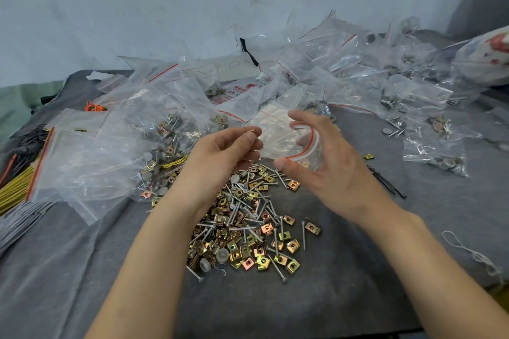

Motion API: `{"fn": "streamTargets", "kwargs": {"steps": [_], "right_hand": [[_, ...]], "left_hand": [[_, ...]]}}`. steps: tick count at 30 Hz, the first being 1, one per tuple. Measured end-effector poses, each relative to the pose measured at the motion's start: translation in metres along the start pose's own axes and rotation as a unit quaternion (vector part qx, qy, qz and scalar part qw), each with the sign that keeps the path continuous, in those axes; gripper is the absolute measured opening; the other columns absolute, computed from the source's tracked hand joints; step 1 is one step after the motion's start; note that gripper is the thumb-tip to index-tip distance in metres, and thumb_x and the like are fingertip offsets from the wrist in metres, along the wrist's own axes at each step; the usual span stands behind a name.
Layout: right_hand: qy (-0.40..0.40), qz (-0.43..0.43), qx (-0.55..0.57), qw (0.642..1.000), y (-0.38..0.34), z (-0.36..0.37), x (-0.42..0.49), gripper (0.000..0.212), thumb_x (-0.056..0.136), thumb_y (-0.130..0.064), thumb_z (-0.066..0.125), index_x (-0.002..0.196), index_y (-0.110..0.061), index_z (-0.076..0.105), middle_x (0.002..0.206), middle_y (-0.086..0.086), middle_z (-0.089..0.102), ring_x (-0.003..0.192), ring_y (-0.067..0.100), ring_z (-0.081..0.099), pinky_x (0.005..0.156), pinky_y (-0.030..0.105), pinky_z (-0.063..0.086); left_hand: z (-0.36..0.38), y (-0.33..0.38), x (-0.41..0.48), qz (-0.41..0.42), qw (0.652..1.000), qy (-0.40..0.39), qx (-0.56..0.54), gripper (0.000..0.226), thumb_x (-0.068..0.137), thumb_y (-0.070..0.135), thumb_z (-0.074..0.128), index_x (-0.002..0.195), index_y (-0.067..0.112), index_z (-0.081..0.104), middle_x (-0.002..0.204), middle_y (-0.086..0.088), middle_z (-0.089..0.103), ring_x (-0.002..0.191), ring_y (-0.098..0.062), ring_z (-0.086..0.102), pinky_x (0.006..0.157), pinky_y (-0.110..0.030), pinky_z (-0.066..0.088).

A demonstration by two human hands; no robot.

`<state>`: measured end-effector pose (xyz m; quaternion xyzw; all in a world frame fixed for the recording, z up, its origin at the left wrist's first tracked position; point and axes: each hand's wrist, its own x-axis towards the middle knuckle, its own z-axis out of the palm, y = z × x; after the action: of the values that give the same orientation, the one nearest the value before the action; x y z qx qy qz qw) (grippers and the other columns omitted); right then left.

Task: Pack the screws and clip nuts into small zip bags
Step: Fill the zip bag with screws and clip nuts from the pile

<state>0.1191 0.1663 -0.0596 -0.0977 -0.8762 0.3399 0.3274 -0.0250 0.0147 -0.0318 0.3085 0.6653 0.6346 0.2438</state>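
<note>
A heap of screws and brass-coloured clip nuts (248, 228) lies on the grey cloth in front of me. Above its far end I hold a small clear zip bag (278, 135) with a red strip along its mouth. My right hand (319, 162) grips the bag's mouth between thumb and fingers and bows it apart. My left hand (228, 148) is closed beside the bag's left edge, with a small brass-coloured piece, likely a clip nut, pinched at its fingertips. What lies inside the bag I cannot make out.
Many clear zip bags (91, 162) lie piled at left and across the back, some filled (438, 157) at right. Yellow ties (13, 190) and dark strips sit at the left edge. A white cord loop (473, 256) lies at right, with a pale wall behind.
</note>
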Motion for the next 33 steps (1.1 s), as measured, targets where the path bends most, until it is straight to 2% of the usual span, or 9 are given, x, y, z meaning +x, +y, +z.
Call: {"fn": "streamTargets", "kwargs": {"steps": [4, 8, 12, 15, 17, 20, 24, 28, 33], "right_hand": [[-0.002, 0.000, -0.004, 1.000, -0.001, 0.000, 0.000, 0.067, 0.083, -0.070, 0.063, 0.140, -0.053, 0.032, 0.133, -0.025, 0.048, 0.119, -0.005, 0.049, 0.097, 0.027, 0.040], [-0.005, 0.000, -0.004, 1.000, -0.003, 0.000, -0.001, 0.068, 0.082, -0.071, 0.063, 0.140, -0.053, 0.032, 0.133, -0.024, 0.048, 0.119, -0.004, 0.050, 0.099, 0.029, 0.041], [-0.003, -0.001, 0.000, 1.000, -0.003, -0.001, -0.001, 0.069, 0.082, -0.070, 0.063, 0.141, -0.052, 0.032, 0.133, -0.024, 0.048, 0.119, -0.006, 0.049, 0.099, 0.026, 0.040], [-0.002, -0.005, 0.004, 1.000, -0.003, -0.001, 0.000, 0.070, 0.081, -0.070, 0.063, 0.141, -0.050, 0.032, 0.131, -0.025, 0.046, 0.119, -0.011, 0.046, 0.097, 0.016, 0.036], [0.002, -0.009, 0.007, 1.000, -0.003, 0.000, 0.000, 0.070, 0.081, -0.069, 0.064, 0.141, -0.048, 0.034, 0.130, -0.024, 0.047, 0.119, -0.010, 0.047, 0.097, 0.016, 0.037], [0.011, -0.011, 0.011, 1.000, -0.001, 0.000, 0.001, 0.069, 0.080, -0.069, 0.064, 0.139, -0.047, 0.035, 0.131, -0.024, 0.049, 0.119, -0.009, 0.048, 0.096, 0.015, 0.038], [0.020, -0.008, 0.014, 1.000, 0.002, -0.002, 0.001, 0.069, 0.080, -0.072, 0.064, 0.139, -0.048, 0.036, 0.131, -0.023, 0.050, 0.120, -0.004, 0.051, 0.100, 0.027, 0.044], [0.015, -0.005, 0.003, 1.000, 0.002, -0.002, 0.001, 0.069, 0.079, -0.076, 0.058, 0.139, -0.051, 0.034, 0.134, -0.025, 0.045, 0.115, -0.010, 0.048, 0.092, 0.018, 0.040], [0.017, -0.009, 0.006, 1.000, 0.001, -0.001, 0.001, 0.061, 0.081, -0.071, 0.059, 0.135, -0.053, 0.036, 0.129, -0.022, 0.047, 0.113, -0.013, 0.046, 0.089, 0.016, 0.040]], "left_hand": [[0.004, 0.007, -0.002, 0.043, 0.998, 0.021, 0.041, 0.011, 0.093, 0.022, 0.067, 0.102, 0.020, 0.074, 0.094, 0.001, 0.077, 0.083, -0.008, 0.071, 0.069, -0.014, 0.051], [0.007, 0.015, 0.001, 0.075, 0.992, 0.035, 0.097, 0.010, 0.090, 0.027, 0.071, 0.098, 0.021, 0.073, 0.091, -0.001, 0.076, 0.084, -0.012, 0.071, 0.075, -0.021, 0.055], [0.015, 0.021, 0.001, 0.087, 0.984, -0.014, 0.153, 0.006, 0.090, 0.026, 0.071, 0.094, 0.023, 0.073, 0.085, 0.004, 0.075, 0.078, -0.004, 0.068, 0.069, -0.014, 0.052], [0.022, 0.027, 0.002, 0.087, 0.980, -0.064, 0.165, 0.007, 0.092, 0.020, 0.069, 0.096, 0.022, 0.074, 0.089, 0.005, 0.076, 0.084, -0.004, 0.070, 0.079, -0.017, 0.053], [0.023, 0.032, 0.004, 0.097, 0.978, -0.085, 0.167, 0.010, 0.093, 0.017, 0.067, 0.098, 0.022, 0.074, 0.088, 0.006, 0.076, 0.084, -0.001, 0.069, 0.080, -0.014, 0.053], [0.023, 0.035, 0.007, 0.112, 0.981, -0.086, 0.137, 0.013, 0.097, 0.017, 0.062, 0.104, 0.018, 0.073, 0.091, 0.002, 0.077, 0.086, -0.006, 0.070, 0.078, -0.015, 0.053], [0.017, 0.027, 0.008, 0.087, 0.987, -0.041, 0.131, 0.016, 0.100, 0.020, 0.056, 0.106, 0.018, 0.071, 0.091, 0.002, 0.077, 0.084, -0.008, 0.070, 0.073, -0.013, 0.051], [0.010, 0.014, 0.005, 0.068, 0.973, -0.024, 0.218, 0.017, 0.101, 0.020, 0.054, 0.106, 0.017, 0.070, 0.087, 0.003, 0.075, 0.079, -0.004, 0.070, 0.073, -0.015, 0.052], [0.015, 0.014, -0.001, 0.055, 0.982, -0.039, 0.179, 0.020, 0.101, 0.019, 0.053, 0.110, 0.012, 0.070, 0.095, -0.001, 0.075, 0.086, -0.009, 0.072, 0.084, -0.023, 0.057]]}}
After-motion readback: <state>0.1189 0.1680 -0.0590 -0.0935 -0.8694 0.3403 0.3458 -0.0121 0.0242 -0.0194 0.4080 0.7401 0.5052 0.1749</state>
